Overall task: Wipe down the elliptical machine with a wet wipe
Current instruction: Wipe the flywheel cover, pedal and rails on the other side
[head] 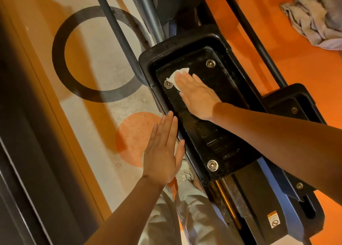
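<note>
You are pressing the wet wipe [178, 76] flat under your right hand [198, 96] on the near foot pedal [212, 133], left hand [162, 152] flat-fingered steadying its rim, and judging by this, the far pedal [296, 104] and frame are still waiting.

The right hand [197, 94] lies flat on a wet wipe [176, 77] in the far part of the elliptical's foot pedal [212, 133]. The left hand [162, 152] rests against the pedal's left rim. A second pedal [296, 104] sits to the right; a crumpled cloth [312, 17] lies on the floor far right.
</note>
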Motion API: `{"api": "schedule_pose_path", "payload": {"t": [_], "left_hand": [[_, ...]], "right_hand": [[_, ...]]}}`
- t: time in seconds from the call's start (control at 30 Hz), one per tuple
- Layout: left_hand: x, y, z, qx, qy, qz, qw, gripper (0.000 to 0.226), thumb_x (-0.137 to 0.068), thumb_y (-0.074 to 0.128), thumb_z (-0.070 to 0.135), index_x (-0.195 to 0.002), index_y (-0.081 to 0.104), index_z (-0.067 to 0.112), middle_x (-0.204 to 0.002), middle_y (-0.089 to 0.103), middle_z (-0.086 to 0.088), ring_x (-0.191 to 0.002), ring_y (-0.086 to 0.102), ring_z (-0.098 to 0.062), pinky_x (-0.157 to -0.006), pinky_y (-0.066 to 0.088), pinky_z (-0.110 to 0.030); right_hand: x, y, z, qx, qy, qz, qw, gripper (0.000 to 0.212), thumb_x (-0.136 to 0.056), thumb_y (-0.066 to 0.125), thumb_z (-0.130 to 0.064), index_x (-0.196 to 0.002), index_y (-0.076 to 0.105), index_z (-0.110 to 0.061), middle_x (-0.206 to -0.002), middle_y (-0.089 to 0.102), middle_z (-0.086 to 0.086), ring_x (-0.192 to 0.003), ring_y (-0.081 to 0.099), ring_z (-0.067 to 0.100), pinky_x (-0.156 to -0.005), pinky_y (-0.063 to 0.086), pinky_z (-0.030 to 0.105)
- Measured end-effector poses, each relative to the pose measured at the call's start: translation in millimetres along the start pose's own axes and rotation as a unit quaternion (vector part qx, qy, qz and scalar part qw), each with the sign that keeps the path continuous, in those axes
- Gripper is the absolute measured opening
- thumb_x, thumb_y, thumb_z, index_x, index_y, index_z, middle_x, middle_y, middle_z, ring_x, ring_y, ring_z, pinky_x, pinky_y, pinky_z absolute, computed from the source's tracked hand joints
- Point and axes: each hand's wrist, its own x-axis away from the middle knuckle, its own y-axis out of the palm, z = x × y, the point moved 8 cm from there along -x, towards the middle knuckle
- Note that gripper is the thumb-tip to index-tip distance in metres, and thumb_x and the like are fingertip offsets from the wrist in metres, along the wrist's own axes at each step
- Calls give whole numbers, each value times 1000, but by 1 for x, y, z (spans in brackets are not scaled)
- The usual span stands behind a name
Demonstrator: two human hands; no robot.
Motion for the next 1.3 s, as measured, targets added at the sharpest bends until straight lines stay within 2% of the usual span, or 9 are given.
{"api": "schedule_pose_path", "payload": {"t": [0.13,0.23,0.43,0.63,0.7,0.83,0.93,1.13,1.3], "left_hand": [[-1,-1,1,7,4,-6,1000,56,-105,33,33,-153,30,5,-163,21,-9,-152,13,-19,-124,14,-38],[-1,-2,0,9,-1,-8,1000,56,-105,33,33,-153,30,5,-163,21,-9,-152,12,-18,-124,13,-36],[0,-1,-1,7,-2,-13,1000,56,-105,35,33,-154,29,6,-163,20,-8,-152,11,-16,-124,12,-35],[0,0,-2,7,-8,-19,1000,57,-105,35,33,-154,29,7,-164,18,-6,-152,10,-15,-124,12,-35],[0,0,-1,13,-6,-14,1000,56,-104,35,33,-154,29,7,-164,19,-7,-152,10,-16,-124,13,-36],[0,-2,0,14,3,0,1000,56,-104,36,32,-153,30,5,-163,21,-9,-152,13,-18,-124,14,-36],[0,-3,-1,7,5,1,1000,56,-105,35,32,-153,29,5,-162,22,-10,-152,14,-18,-124,13,-36],[0,-2,0,-4,6,-7,1000,56,-105,33,34,-154,29,6,-163,22,-9,-152,13,-18,-124,12,-35],[0,-3,0,10,-1,-2,1000,56,-104,34,33,-154,29,7,-163,21,-8,-152,11,-16,-124,13,-35]], "right_hand": [[-20,4,-11,41,5,-8,999,60,-105,22,-36,-155,6,-7,-164,5,9,-151,1,22,-122,3,39],[-36,1,-17,67,39,-7,997,63,-105,18,-39,-154,7,-3,-162,8,14,-150,5,26,-122,3,40],[-33,-8,27,86,132,-26,987,57,-106,15,-31,-154,5,-1,-162,6,16,-150,3,27,-122,-4,39],[-31,-19,69,56,248,-29,967,60,-104,26,-23,-151,4,6,-161,7,22,-150,4,33,-122,2,43],[-33,-16,49,26,238,-27,971,60,-105,25,-24,-152,1,4,-161,2,21,-150,0,32,-122,2,43],[-38,-2,-7,21,113,-9,993,61,-106,22,-31,-153,0,1,-162,-1,18,-150,-4,30,-122,1,42],[-36,4,-7,48,85,-18,995,63,-106,17,-37,-154,-2,-1,-163,-3,16,-150,-6,28,-122,-2,40],[-26,-12,65,64,222,-29,972,65,-105,16,-40,-153,-3,1,-162,-5,18,-150,-6,29,-122,-2,40],[-28,-16,74,37,266,-60,961,63,-106,17,-35,-153,-4,2,-162,-6,18,-150,-5,29,-121,-1,38]]}}
